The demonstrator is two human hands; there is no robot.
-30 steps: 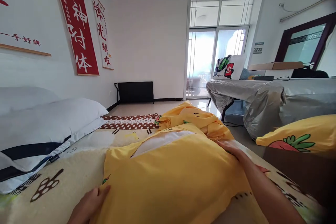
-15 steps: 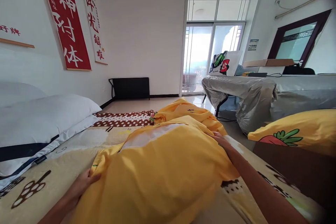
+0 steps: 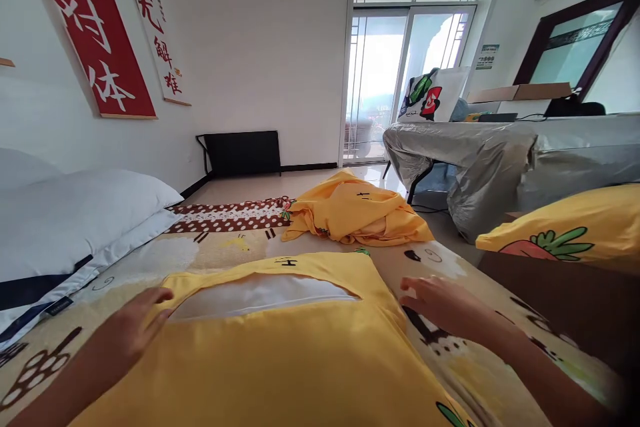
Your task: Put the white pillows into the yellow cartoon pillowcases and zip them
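Observation:
A pillow in a yellow pillowcase lies flat on the bed in front of me, its far end gaping so the white pillow inside shows. My left hand rests at the case's left corner, fingers stretched out. My right hand hovers just right of the case's far right corner, fingers spread and slightly blurred, holding nothing. A crumpled yellow cloth lies farther down the bed.
White pillows are stacked at the left by the wall. Another yellow carrot-print pillow sits at the right. A table under grey plastic wrap stands beyond the patterned bed sheet; a black rack leans on the far wall.
The yellow-cased pillow has dropped flat onto the bed nearer to me. My right hand has come off it; my left has slid up to its far corner. The view tilted down.

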